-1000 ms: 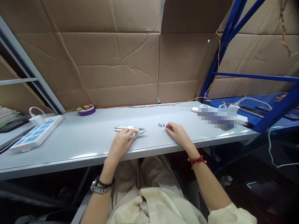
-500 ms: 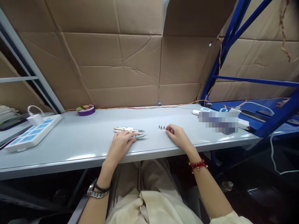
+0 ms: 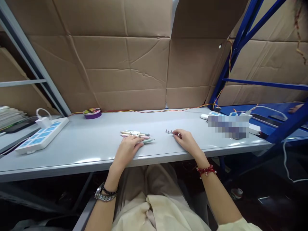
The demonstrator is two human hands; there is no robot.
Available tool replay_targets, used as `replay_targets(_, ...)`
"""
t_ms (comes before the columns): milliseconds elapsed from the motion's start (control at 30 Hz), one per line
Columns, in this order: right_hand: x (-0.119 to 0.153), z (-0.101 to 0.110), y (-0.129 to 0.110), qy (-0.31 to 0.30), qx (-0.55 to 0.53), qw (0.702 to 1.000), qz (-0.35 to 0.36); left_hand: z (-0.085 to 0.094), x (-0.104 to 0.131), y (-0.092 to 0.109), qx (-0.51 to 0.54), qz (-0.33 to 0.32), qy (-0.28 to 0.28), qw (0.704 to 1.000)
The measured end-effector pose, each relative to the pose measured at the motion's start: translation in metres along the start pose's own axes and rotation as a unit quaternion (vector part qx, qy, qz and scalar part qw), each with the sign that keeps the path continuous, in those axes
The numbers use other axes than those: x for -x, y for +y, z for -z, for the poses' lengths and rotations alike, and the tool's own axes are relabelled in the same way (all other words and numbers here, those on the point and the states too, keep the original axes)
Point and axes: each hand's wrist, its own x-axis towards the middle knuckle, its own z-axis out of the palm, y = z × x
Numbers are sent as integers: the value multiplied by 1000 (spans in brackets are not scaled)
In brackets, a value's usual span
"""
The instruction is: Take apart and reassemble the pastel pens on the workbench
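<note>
Several slim pens (image 3: 136,133) lie side by side near the middle of the grey table (image 3: 96,138). My left hand (image 3: 128,148) rests over their near left part, with a green pen (image 3: 148,141) sticking out past its fingers. To the right, a short row of small dark cone-shaped pieces (image 3: 168,131) stands on the table. Beside the right end of this row, my right hand (image 3: 184,139) has its thumb and fingertips close together on the tabletop. Whatever is between those fingertips is too small to make out.
A purple roll of tape (image 3: 92,113) lies at the back left. White power strips sit at the left (image 3: 43,136) and back right (image 3: 254,129), near a blurred-out item (image 3: 228,126). Cardboard (image 3: 108,64) lines the back; a blue frame (image 3: 237,48) rises at right.
The whole view has shifted slightly, so the table and its contents appear a little further right. Both hands keep nearly the same places beside the pens and the small pieces.
</note>
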Motion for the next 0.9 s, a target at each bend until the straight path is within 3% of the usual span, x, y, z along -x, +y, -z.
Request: replay_targets(900,-2,-2,1,7,-28,1000,-3,5,1,4,29,5,-4,1000)
